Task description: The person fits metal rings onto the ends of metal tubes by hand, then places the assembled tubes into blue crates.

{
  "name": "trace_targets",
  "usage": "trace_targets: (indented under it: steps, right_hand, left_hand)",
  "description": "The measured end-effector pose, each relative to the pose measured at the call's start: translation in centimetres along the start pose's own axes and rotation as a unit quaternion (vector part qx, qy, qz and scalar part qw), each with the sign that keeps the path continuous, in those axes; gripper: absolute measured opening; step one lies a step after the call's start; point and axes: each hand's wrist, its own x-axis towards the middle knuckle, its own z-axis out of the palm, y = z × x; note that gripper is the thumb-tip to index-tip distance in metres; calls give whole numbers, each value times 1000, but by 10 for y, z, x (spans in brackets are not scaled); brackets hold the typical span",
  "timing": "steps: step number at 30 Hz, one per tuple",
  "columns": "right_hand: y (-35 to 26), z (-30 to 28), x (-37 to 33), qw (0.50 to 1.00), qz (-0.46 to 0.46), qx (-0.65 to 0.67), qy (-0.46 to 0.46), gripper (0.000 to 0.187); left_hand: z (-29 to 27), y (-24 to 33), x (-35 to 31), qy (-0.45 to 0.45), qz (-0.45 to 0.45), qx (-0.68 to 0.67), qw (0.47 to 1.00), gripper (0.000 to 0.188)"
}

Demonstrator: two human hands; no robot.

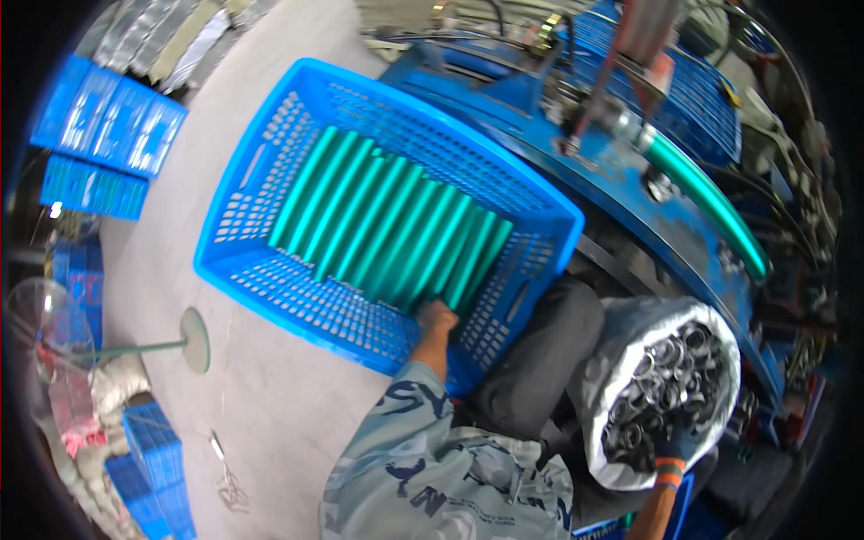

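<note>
Left hand (pixel 436 317) at tubes' (pixel 378 216) near ends in crate (pixel 553 209); right hand (pixel 679 443) among rings (pixel 666 371) in bag (pixel 594 414). Neither grip discernible. Risk: rings might spill if the right wrist drags the soft rim down.

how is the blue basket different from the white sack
The blue basket has a rectangular opening, while the white sack has a rounded one.
The basket has stiff-looking slotted walls; the sack looks soft and creased.
The basket holds green tubes lying side by side, whereas the sack holds dark, shiny rings in a jumble.
Both are open and hold many similar pieces.
</note>
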Motion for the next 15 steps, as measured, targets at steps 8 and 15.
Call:
trace_targets:
  steps: [8,15]
  right_hand:
    - [18,8,29,981,-53,-150,-110,36]
    - [15,21,11,997,4,64,42,26]
  left_hand:
    - [-8,6,-61,-126,37,-258,957,65]
    - [-34,-1,-140,16,215,-481,850,95]
